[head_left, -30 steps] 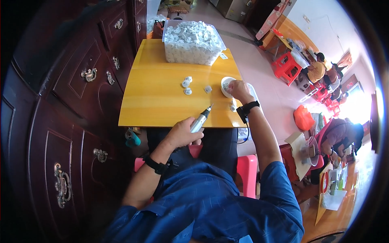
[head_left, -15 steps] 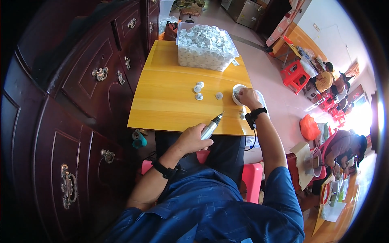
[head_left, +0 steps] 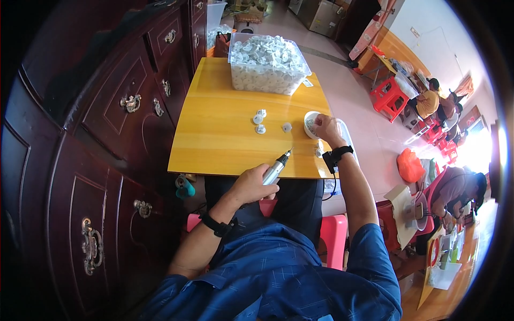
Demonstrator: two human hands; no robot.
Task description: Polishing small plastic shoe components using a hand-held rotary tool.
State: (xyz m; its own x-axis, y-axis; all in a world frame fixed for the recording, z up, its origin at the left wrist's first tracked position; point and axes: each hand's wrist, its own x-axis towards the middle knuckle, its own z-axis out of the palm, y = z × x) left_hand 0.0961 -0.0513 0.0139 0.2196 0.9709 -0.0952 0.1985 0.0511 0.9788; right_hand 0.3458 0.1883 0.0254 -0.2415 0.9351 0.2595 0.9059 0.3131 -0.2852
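My left hand [head_left: 251, 184] is wrapped round a silver and black electric screwdriver [head_left: 275, 170], its thin bit pointing up and away over the table's near edge. At the right side of the table, my right hand [head_left: 327, 130] is at a small white bowl [head_left: 310, 124] that holds small pieces too tiny to name. Its fingers are pinched together at the bowl's rim; what they hold, if anything, is hidden. Between the hands lie several small white plastic parts [head_left: 258, 119], with a single translucent part [head_left: 287, 127] apart from them. Another white part [head_left: 319, 148] lies below my right wrist.
A clear plastic bin [head_left: 267, 80] heaped with white parts stands at the far end of the yellow wooden table [head_left: 209, 134]. Dark wooden drawers [head_left: 118, 101] line the left. A white tray [head_left: 345, 134] lies beyond my right wrist. Other people sit working at the right.
The view has shifted slightly. My right hand has lifted a little at the bowl, its fingers drawn together. My left hand keeps its hold on the screwdriver.
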